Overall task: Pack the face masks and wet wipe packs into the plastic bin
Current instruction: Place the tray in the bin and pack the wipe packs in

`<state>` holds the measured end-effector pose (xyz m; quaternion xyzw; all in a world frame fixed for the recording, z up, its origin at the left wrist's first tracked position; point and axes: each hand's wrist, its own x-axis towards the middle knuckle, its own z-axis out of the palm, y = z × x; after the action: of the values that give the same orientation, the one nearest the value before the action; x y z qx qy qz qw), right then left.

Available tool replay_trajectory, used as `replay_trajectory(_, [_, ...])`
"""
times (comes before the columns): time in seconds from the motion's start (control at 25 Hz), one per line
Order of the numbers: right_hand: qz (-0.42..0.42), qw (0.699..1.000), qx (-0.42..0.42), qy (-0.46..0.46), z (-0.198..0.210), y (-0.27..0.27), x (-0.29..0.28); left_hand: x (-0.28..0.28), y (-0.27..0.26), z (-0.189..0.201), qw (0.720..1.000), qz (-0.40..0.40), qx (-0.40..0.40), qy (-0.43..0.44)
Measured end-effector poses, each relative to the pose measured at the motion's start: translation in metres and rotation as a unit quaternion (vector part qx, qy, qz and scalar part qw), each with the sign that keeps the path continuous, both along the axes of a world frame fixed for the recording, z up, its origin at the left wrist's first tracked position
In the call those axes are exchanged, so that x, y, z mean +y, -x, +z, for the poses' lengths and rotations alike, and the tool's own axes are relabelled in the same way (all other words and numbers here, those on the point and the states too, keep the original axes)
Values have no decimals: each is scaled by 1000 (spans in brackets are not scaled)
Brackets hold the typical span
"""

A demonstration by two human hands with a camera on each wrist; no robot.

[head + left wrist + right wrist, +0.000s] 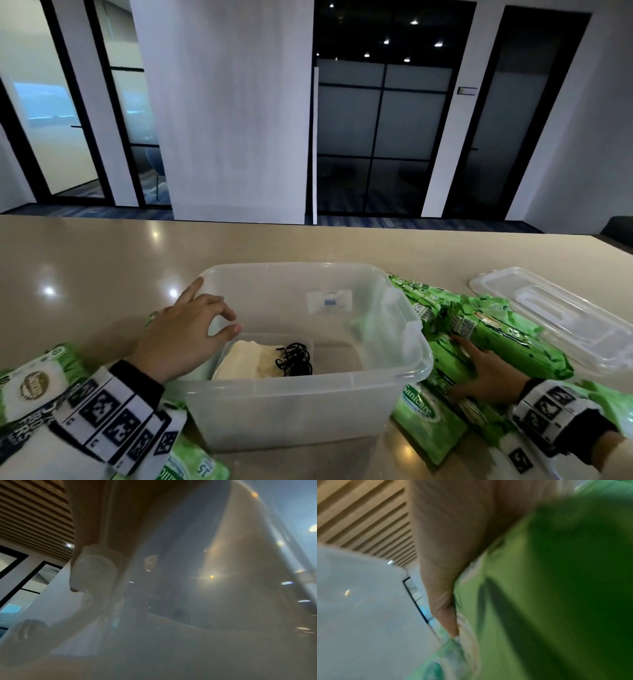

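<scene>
Beige glossy countertop [102, 253] fills the bottom half of the head view, with glass office doors and a white pillar behind it.

Starting at 9 o'clock: a couple of green-and-white wet wipe packs [32, 387] sit under and beside the left forearm, one more peeking out at about 7 o'clock [195, 467]. The left hand [178, 339] hangs over the near-left corner of the bin, fingers loosely curved and spread, thumb and fingertips apart, nothing in it. The left wrist view is just haze through the plastic wall, so no extra detail there.

Dead center is the clear plastic bin [308, 407], lid off. On its floor, toward the near-left, lies a pile of cream face masks [250, 359] with black ear loops tangled at their right side. No wipes inside it that I can see.

At 3 o'clock there's a heap of green wet wipe packs [496, 329] touching the bin's right wall. The right hand [486, 371] lies flat on one pack in that heap [445, 356], fingers stretched out toward the bin. Can't really tell whether the thumb is hooked under it; the right wrist view is a green blur with the palm [453, 547] against the wrapper.

Further right, around 2 o'clock, the clear lid [561, 318] rests on the counter, its near edge touching the pack heap.
</scene>
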<state>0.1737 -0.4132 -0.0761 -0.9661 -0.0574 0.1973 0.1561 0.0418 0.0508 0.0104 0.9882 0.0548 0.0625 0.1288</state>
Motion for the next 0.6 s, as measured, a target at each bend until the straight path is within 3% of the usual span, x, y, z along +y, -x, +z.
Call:
replay_trajectory(0.12, [-79, 970, 30, -230, 36, 19, 0, -2, 1, 0, 1000, 0, -23, 9])
replay_trajectory(0.24, [-168, 886, 93, -421, 61, 24, -8, 0, 2, 1, 999, 8, -29, 12])
replay_trajectory(0.32, [-130, 831, 76, -536, 93, 45, 0, 1, 2, 0, 999, 11, -28, 11])
replay_trajectory(0.4, [-36, 708, 99, -699, 124, 45, 0, 0, 2, 0, 999, 13, -31, 11])
replay_trajectory(0.44, [20, 680, 107, -725, 134, 36, -2, -1, 2, 0, 999, 12, -32, 11])
replay_trajectory(0.52, [37, 677, 102, -728, 162, 47, 22, -1, 2, 0, 999, 10, -32, 12])
replay_trajectory(0.6, [-30, 703, 55, -709, 188, 66, 63, -1, 2, -2, 999, 9, -30, 15])
